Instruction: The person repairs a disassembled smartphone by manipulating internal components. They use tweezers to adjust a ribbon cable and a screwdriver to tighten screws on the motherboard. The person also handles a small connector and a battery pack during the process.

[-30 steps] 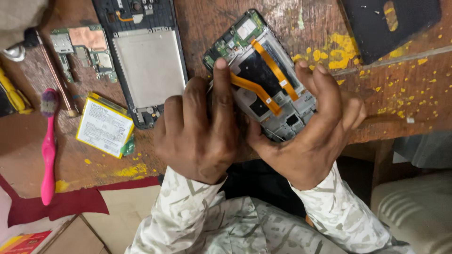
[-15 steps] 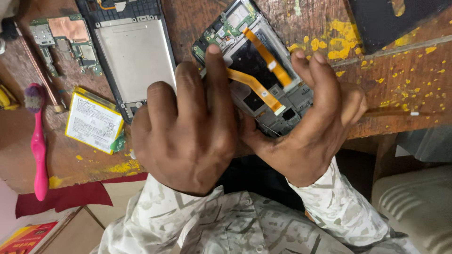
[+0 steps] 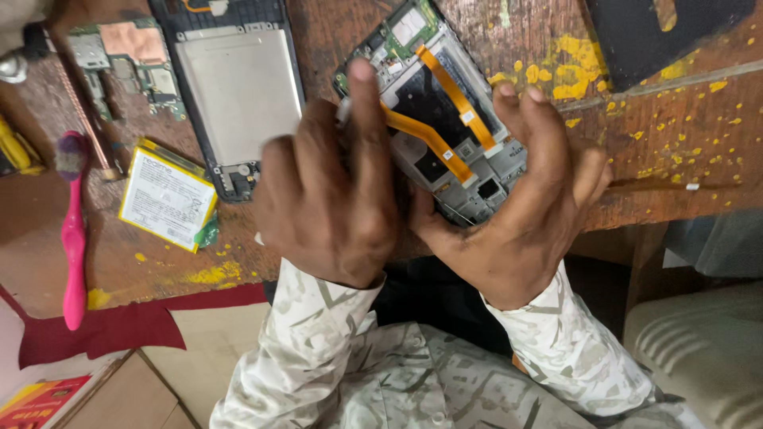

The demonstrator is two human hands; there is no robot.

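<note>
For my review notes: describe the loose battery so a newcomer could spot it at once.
On the worn wooden table, look left of the left hand, beside the grey phone frame. The battery is a flat white rectangle with yellow edges, lying between the frame and the pink brush.

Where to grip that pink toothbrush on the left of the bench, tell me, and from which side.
Take the pink toothbrush by its long handle, around the middle, coming straight down from above. It lies flat on the wooden bench with its bristle head at the far end, and bare wood on both sides of the handle probably leaves room for fingers. Both hands are busy on the opened phone.
</note>
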